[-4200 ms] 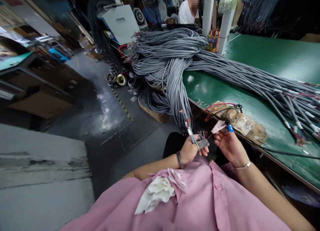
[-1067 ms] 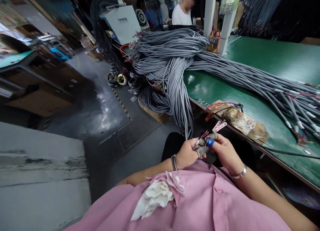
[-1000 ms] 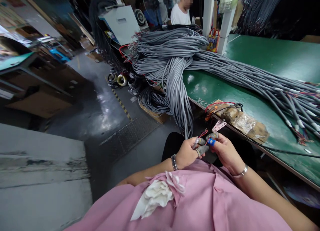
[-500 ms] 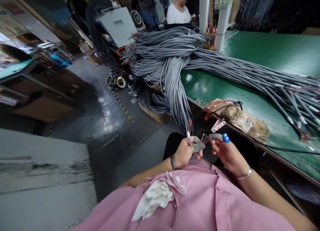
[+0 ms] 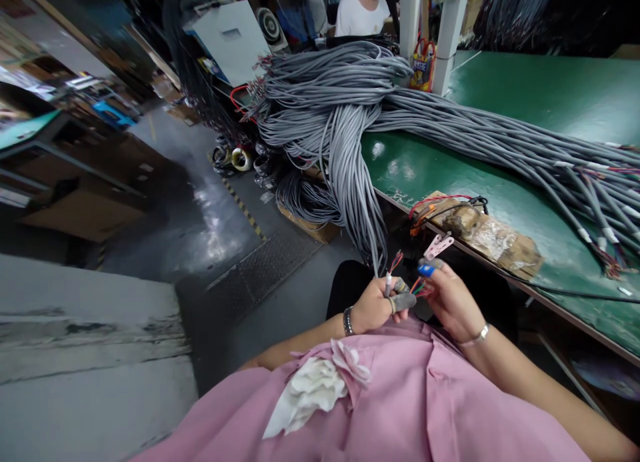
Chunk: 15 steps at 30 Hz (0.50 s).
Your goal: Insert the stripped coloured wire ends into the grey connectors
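Observation:
My left hand [image 5: 373,307] is closed around a grey cable with a white band [image 5: 389,283] near its end; thin red wires [image 5: 395,262] stick up from that end. Grey finger covers show on its thumb and finger. Between the two hands run thin coloured wires [image 5: 417,287], red, green and orange. My right hand [image 5: 455,305], with a blue wrap on one fingertip, pinches at the far ends of these wires; its fingers partly hide them. A thick bundle of grey cables [image 5: 353,162] hangs off the bench edge just beyond my left hand.
On the green bench [image 5: 500,162] more grey cables [image 5: 480,125] stretch to the right. A taped wooden block [image 5: 500,242] lies at its front edge, with a pink clip [image 5: 439,247] beside it. Coiled cable [image 5: 307,199] rests low down. A person [image 5: 363,12] is behind the bench.
My right hand has turned, and its blue-wrapped fingertip has moved left, closer to my left hand. My left hand has shifted slightly right with the cable. The view has tilted a little.

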Each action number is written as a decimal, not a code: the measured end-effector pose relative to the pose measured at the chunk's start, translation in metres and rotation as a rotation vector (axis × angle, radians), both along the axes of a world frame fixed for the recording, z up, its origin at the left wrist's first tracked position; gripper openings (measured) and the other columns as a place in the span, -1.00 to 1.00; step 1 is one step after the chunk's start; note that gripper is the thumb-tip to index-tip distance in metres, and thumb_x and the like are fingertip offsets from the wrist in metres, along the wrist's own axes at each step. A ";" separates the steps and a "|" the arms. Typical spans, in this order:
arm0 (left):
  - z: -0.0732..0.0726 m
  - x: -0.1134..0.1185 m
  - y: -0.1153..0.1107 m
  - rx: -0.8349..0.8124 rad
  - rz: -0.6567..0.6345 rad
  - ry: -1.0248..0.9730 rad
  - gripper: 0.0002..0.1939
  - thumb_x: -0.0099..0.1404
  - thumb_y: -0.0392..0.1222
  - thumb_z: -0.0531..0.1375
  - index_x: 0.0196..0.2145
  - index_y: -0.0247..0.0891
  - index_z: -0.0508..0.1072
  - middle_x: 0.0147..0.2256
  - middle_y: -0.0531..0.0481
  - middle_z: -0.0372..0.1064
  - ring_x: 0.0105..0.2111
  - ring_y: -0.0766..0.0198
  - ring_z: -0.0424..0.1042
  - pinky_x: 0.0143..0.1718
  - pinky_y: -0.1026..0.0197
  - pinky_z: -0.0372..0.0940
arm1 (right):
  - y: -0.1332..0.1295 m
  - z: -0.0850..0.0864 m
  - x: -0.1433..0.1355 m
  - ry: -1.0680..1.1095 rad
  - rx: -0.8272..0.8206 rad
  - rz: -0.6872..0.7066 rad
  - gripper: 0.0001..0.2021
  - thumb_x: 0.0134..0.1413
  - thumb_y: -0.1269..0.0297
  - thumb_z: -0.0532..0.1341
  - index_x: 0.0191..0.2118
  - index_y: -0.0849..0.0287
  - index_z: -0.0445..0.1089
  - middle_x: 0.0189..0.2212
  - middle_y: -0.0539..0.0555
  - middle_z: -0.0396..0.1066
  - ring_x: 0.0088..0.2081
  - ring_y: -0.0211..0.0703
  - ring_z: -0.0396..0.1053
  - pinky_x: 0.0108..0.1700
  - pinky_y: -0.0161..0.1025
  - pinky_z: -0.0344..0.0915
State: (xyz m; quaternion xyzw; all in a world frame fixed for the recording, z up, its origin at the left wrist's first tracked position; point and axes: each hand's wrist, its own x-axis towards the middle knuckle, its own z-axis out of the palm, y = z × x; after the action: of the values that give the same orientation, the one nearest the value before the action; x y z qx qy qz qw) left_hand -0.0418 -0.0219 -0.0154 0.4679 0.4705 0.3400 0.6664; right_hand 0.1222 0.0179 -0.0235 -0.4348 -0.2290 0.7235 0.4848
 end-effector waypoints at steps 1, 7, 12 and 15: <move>0.000 -0.001 0.000 -0.011 0.020 -0.028 -0.63 0.09 0.04 0.29 -0.54 -0.33 0.34 -0.62 0.02 0.36 -0.67 0.41 0.29 -0.61 0.35 0.21 | 0.003 -0.002 0.004 0.033 -0.016 -0.064 -0.78 -0.23 0.32 0.39 -0.46 0.12 0.32 -0.65 -0.15 0.15 -0.65 -0.40 0.02 -0.59 -0.38 0.05; -0.006 0.000 0.003 -0.052 0.219 -0.137 -0.62 0.09 0.05 0.29 -0.52 -0.33 0.33 -0.62 0.02 0.36 -0.70 0.43 0.27 -0.66 0.37 0.17 | -0.006 -0.004 0.012 0.008 0.096 0.206 -0.78 0.01 0.11 0.28 -0.35 0.17 0.39 -0.49 -0.02 0.28 -0.53 -0.34 0.13 -0.48 -0.32 0.15; -0.009 0.000 0.003 -0.047 0.166 -0.084 -0.63 0.06 0.04 0.31 -0.48 -0.34 0.35 -0.61 0.02 0.37 -0.68 0.40 0.30 -0.62 0.35 0.21 | -0.015 0.004 -0.002 -0.255 0.274 0.363 -0.73 -0.06 0.09 0.34 -0.35 0.18 0.36 -0.53 -0.04 0.33 -0.50 -0.29 0.21 -0.43 -0.30 0.14; -0.008 -0.002 0.003 -0.034 0.100 -0.008 -0.63 0.03 0.03 0.33 -0.50 -0.34 0.34 -0.61 0.01 0.38 -0.66 0.39 0.32 -0.60 0.34 0.24 | -0.012 0.005 -0.003 -0.330 0.294 0.375 -0.72 -0.06 0.07 0.33 -0.38 0.18 0.36 -0.53 -0.03 0.35 -0.50 -0.28 0.22 -0.42 -0.30 0.15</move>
State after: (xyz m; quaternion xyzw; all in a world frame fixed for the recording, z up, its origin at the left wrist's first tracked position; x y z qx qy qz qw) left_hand -0.0439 -0.0189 -0.0233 0.4308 0.4966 0.3667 0.6583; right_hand 0.1193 0.0060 -0.0183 -0.4219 -0.4838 0.6789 0.3565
